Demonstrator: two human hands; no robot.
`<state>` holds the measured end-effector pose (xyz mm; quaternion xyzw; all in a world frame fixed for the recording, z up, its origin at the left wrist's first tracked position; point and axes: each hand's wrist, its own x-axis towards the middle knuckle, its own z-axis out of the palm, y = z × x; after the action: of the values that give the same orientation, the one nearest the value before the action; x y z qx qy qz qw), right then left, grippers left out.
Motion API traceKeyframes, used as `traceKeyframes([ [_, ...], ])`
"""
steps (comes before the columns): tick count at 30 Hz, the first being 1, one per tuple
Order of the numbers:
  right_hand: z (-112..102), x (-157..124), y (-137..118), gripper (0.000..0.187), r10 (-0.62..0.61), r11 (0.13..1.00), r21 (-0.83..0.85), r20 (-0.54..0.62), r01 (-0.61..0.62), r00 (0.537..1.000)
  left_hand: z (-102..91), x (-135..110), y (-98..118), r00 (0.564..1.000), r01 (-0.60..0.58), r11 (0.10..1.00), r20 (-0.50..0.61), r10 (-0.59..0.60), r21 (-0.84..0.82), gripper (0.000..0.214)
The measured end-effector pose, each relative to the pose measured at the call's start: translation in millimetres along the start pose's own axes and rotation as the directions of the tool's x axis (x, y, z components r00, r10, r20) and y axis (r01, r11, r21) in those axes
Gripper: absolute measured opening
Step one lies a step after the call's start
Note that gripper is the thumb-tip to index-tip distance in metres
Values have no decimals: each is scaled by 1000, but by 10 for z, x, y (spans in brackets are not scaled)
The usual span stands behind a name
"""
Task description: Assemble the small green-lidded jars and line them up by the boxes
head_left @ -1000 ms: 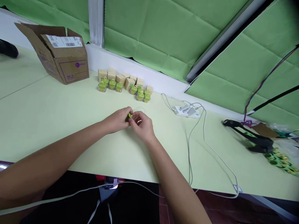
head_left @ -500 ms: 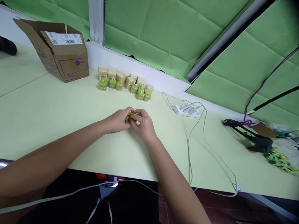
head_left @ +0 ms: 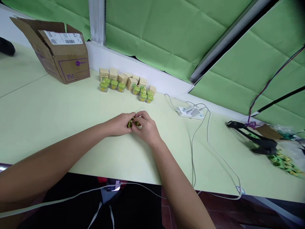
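My left hand (head_left: 120, 123) and my right hand (head_left: 145, 126) meet at the middle of the pale green table (head_left: 47, 117). Both pinch a small green and yellow item (head_left: 132, 123) between their fingertips; most of it is hidden by the fingers. A thin clear loop (head_left: 142, 111) lies just behind my hands. Farther back stands a row of small green-capped containers (head_left: 124, 87) with tan cubes (head_left: 119, 76) behind them.
An open cardboard box (head_left: 62, 54) sits at the back left. A white power strip (head_left: 189, 112) with grey cables (head_left: 202, 140) lies to the right. At the far right are a black tool (head_left: 254, 140) and green printed pieces (head_left: 283, 162). A phone (head_left: 113, 184) shows below the table edge.
My fingers have closed in more tightly round the small green item, hiding more of it. The view has drifted slightly; the hands stay at the same spot.
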<state>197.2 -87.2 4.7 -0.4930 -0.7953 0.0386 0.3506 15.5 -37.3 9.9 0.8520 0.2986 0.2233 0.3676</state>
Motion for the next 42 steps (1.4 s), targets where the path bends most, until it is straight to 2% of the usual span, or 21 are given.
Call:
traceKeyframes([
  [5, -13, 7, -46, 5, 33, 999, -13, -20, -33, 999, -9, 15, -26, 999, -45, 999, -4, 45, 4, 17],
  [11, -21, 5, -65, 3, 1, 1000, -17, -77, -2, 997, -48, 19, -36, 998, -58, 998, 16, 58, -25, 10],
  [18, -32, 8, -112, 2, -12, 1000, -30, -111, 9, 994, -69, 17, -54, 999, -32, 999, 8, 32, -28, 10],
  [22, -90, 16, -139, 5, 5, 999, 38, -161, 1, 987, -97, 22, -70, 999, -30, 999, -26, 29, -12, 20],
  [26, -118, 24, -84, 6, 64, 992, 117, -172, -44, 983, -110, 39, -115, 995, -2, 1000, -104, 3, 8, 28],
  [33, -111, 24, 4, 8, 223, 970, 141, -177, -200, 958, -155, 58, -191, 969, 99, 993, -235, -81, 69, 41],
  [38, -134, 43, 8, 12, 299, 951, 150, -208, -272, 931, -209, 64, -208, 955, 177, 980, -257, -149, 90, 46],
  [42, -135, 59, 36, 17, 329, 939, 164, -178, -302, 927, -213, 65, -223, 955, 182, 980, -253, -157, 79, 45],
])
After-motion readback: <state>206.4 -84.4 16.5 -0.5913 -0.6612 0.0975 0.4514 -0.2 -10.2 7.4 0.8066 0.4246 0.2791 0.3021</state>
